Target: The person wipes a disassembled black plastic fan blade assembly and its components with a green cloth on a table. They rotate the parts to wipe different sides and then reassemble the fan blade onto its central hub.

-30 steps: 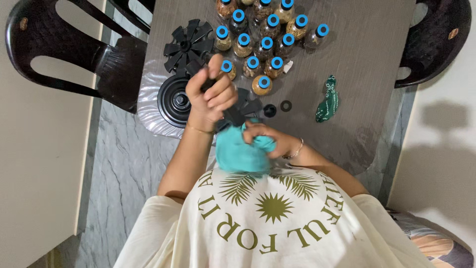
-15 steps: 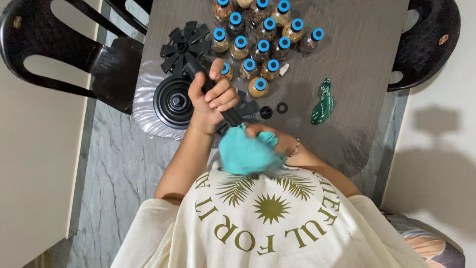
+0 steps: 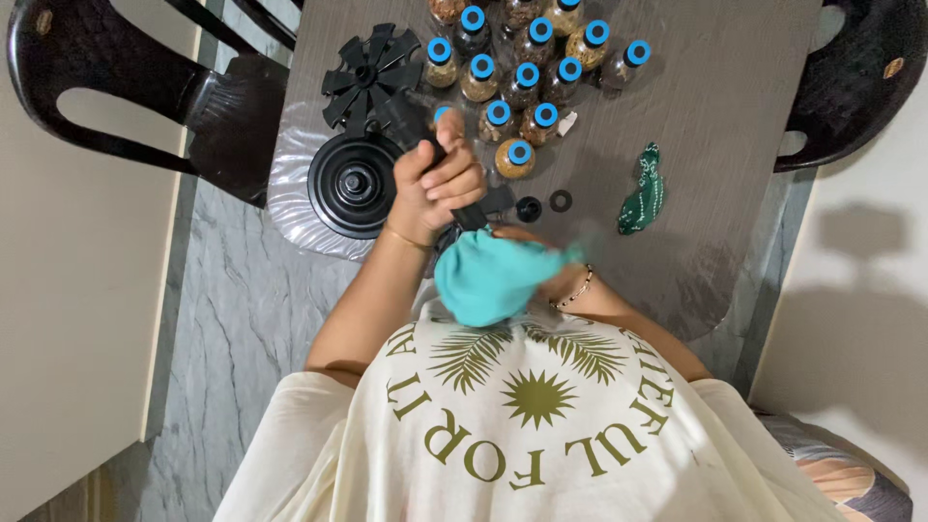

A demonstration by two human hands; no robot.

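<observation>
Head view: the left hand (image 3: 440,184) has its grip clamped around a black rod-shaped part (image 3: 425,145), held tilted above the bench (image 3: 706,145). The right hand (image 3: 551,275) is closed into a teal cloth (image 3: 488,280), which is pressed against the rod's lower end, close to the person's chest. Beyond the left hand stand small jars with blue caps (image 3: 527,72). A black finned wheel (image 3: 372,77) and a black round base (image 3: 353,184) lie to the left; a green patterned cloth (image 3: 643,193) lies well apart, to the right.
</observation>
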